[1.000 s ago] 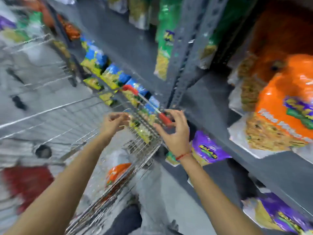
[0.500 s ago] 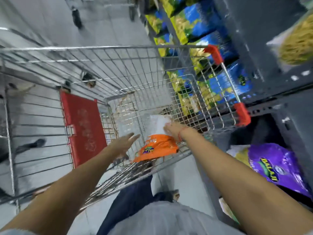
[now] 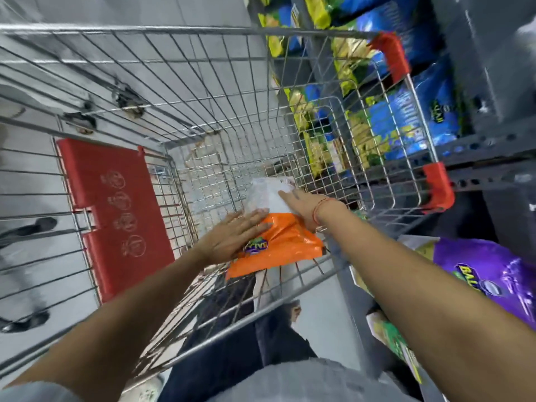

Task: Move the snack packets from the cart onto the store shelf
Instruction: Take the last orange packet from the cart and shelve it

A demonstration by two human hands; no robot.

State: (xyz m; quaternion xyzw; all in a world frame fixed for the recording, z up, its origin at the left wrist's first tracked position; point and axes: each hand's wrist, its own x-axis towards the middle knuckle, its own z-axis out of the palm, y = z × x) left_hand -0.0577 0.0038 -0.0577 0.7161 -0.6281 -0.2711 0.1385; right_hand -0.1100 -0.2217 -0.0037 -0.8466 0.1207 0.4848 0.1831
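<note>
Pressing orange packet [image 3: 278, 245], both flat hands

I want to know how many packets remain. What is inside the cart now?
One orange and white snack packet lies in the cart, with the left hand and right hand on it. Anything beneath the packet is covered.

The letters "BAL" are being shown in yellow on the purple packet [image 3: 490, 274] at the near right, the rest being cut off by the forearm. A matching logo is being displayed upside down on the orange packet [image 3: 278, 242] in the cart, partly covered, so only a few letters can be made out. Print on the blue packets [image 3: 417, 111] at the far right is too blurred to be read.
</note>
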